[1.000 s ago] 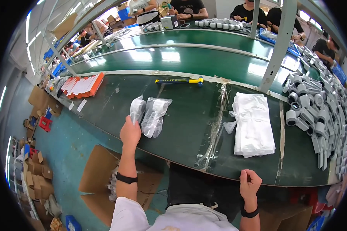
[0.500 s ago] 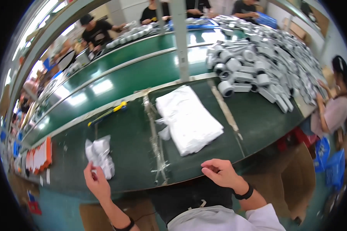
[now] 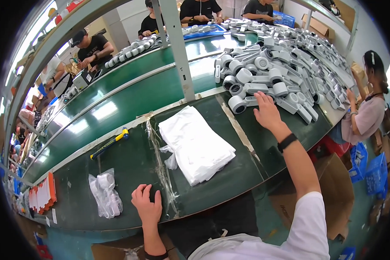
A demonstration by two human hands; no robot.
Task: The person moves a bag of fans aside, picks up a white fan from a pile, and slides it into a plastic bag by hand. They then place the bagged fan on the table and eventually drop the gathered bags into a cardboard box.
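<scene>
Here, grey devices [image 3: 261, 63] heap on the dark green table [image 3: 132, 158], co-workers [image 3: 93, 47] beyond

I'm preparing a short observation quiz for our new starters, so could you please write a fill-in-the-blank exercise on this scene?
1. The camera wearer's ____ grip is at the near edge of the pile of grey devices.
2. The hammer lies to the ____ of the white stack.
3. The clear-bagged item lies between the white stack and a pile edged in ____.
4. The wristband on the right arm is ____.

Missing words: right; left; orange; black.
</scene>
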